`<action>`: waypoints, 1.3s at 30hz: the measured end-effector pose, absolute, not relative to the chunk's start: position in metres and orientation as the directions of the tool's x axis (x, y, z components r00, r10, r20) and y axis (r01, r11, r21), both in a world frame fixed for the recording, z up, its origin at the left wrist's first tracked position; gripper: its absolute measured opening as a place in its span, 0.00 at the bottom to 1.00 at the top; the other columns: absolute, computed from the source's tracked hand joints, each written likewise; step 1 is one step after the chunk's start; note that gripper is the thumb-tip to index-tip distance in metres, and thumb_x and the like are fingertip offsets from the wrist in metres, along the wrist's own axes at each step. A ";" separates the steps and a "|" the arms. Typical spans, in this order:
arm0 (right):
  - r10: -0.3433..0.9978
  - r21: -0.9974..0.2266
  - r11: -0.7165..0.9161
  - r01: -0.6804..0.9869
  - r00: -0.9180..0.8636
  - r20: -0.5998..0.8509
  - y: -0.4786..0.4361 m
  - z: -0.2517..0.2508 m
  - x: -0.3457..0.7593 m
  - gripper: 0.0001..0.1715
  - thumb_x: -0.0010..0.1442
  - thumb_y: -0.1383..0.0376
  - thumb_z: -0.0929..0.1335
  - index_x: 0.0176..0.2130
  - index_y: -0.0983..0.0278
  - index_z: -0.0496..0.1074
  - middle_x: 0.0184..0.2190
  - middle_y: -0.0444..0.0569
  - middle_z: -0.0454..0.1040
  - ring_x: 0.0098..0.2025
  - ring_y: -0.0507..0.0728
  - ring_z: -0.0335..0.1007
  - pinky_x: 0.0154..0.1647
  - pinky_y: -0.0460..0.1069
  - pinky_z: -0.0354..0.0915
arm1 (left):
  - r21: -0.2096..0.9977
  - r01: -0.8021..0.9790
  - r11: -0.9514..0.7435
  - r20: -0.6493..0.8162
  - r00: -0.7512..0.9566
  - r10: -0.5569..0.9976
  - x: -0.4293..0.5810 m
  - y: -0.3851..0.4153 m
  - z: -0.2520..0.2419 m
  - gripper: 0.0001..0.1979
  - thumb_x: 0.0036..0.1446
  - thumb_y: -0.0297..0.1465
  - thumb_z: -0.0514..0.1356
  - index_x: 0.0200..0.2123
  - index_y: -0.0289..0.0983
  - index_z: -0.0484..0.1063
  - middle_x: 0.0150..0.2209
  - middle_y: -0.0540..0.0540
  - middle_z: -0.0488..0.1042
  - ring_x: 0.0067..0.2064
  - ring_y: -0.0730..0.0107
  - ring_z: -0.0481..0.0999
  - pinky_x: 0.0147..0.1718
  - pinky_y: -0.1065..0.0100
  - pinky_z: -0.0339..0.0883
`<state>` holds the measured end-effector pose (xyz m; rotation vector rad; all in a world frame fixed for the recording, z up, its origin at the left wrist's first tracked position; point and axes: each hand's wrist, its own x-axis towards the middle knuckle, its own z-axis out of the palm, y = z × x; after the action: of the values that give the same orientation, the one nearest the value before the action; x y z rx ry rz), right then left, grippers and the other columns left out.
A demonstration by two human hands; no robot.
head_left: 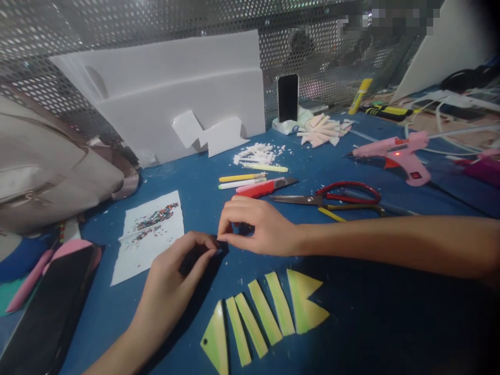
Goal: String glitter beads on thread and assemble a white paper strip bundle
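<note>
My left hand point(175, 278) and my right hand point(258, 226) meet over the blue table, thumb and forefinger of each pinched together. Whatever lies between the fingertips is too small to make out. Just below them are the yellow-green pieces of a flat fish shape: a head point(217, 336) with a black eye dot, several narrow strips point(264, 312) set slightly apart, and a forked tail point(304, 304). Left of my hands lies a white paper sheet point(150, 255) bearing small multicoloured bits point(154, 221). Behind my right hand are a red-handled knife point(260, 187) and scissors point(332, 198).
A pink glue gun point(408, 153) with a lit light rests at the right. Toward the back are several markers point(242, 178), white scraps point(255, 155), pale strips point(322, 129), a propped phone point(288, 99) and white boards point(179, 109). Another phone point(50, 312) and a bag point(50, 166) sit at left.
</note>
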<state>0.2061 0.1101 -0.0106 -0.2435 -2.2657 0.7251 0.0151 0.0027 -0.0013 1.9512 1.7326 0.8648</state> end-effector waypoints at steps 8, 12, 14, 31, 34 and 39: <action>0.265 -0.497 0.864 -0.083 -0.764 0.588 0.109 -0.010 0.209 0.08 0.66 0.67 0.66 0.34 0.65 0.70 0.31 0.45 0.71 0.36 0.52 0.62 0.41 0.47 0.59 | 0.802 0.591 -0.083 0.131 -0.039 0.991 0.012 -0.007 -0.001 0.02 0.56 0.31 0.65 0.30 0.42 0.76 0.31 0.53 0.80 0.34 0.70 0.78 0.36 0.72 0.72; 0.172 -0.370 0.925 -0.082 -0.780 0.602 0.108 -0.011 0.208 0.09 0.68 0.66 0.64 0.35 0.65 0.71 0.33 0.46 0.73 0.36 0.53 0.60 0.40 0.48 0.58 | 0.793 0.602 -0.100 0.155 -0.041 0.987 0.009 -0.008 0.000 0.02 0.55 0.31 0.66 0.31 0.43 0.75 0.31 0.54 0.79 0.33 0.72 0.79 0.34 0.75 0.72; 0.126 -0.299 0.951 -0.081 -0.780 0.613 0.108 -0.012 0.207 0.09 0.68 0.66 0.64 0.36 0.65 0.71 0.33 0.47 0.72 0.36 0.53 0.59 0.40 0.48 0.57 | 0.798 0.593 -0.104 0.171 -0.057 0.984 0.009 -0.008 0.000 0.03 0.54 0.31 0.66 0.32 0.43 0.75 0.31 0.54 0.79 0.33 0.71 0.79 0.35 0.74 0.72; 0.048 -0.126 0.991 -0.037 -0.791 0.610 0.106 -0.009 0.210 0.12 0.69 0.68 0.61 0.35 0.64 0.70 0.32 0.47 0.71 0.35 0.54 0.56 0.38 0.49 0.54 | 0.842 0.537 -0.050 0.161 -0.163 0.973 0.015 -0.014 0.000 0.05 0.52 0.33 0.68 0.31 0.43 0.75 0.31 0.53 0.78 0.34 0.68 0.78 0.37 0.69 0.73; 0.044 -0.121 0.992 -0.039 -0.789 0.613 0.106 -0.009 0.210 0.11 0.69 0.68 0.61 0.35 0.64 0.70 0.33 0.47 0.71 0.35 0.53 0.56 0.38 0.49 0.55 | 0.848 0.529 -0.042 0.162 -0.183 0.970 0.016 -0.015 0.000 0.05 0.52 0.33 0.68 0.31 0.43 0.75 0.31 0.53 0.78 0.34 0.68 0.78 0.37 0.69 0.72; 0.042 -0.118 0.992 -0.041 -0.780 0.625 0.106 -0.010 0.210 0.10 0.69 0.68 0.62 0.36 0.64 0.70 0.33 0.47 0.71 0.35 0.54 0.57 0.37 0.49 0.55 | 0.866 0.500 -0.025 0.136 -0.187 0.973 0.018 -0.016 0.000 0.05 0.52 0.32 0.68 0.32 0.46 0.75 0.31 0.56 0.78 0.35 0.71 0.78 0.39 0.73 0.70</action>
<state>0.2096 0.1064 -0.0098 -0.0012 -2.4598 0.1631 0.0182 -0.0155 0.0004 1.5424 1.7215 1.1473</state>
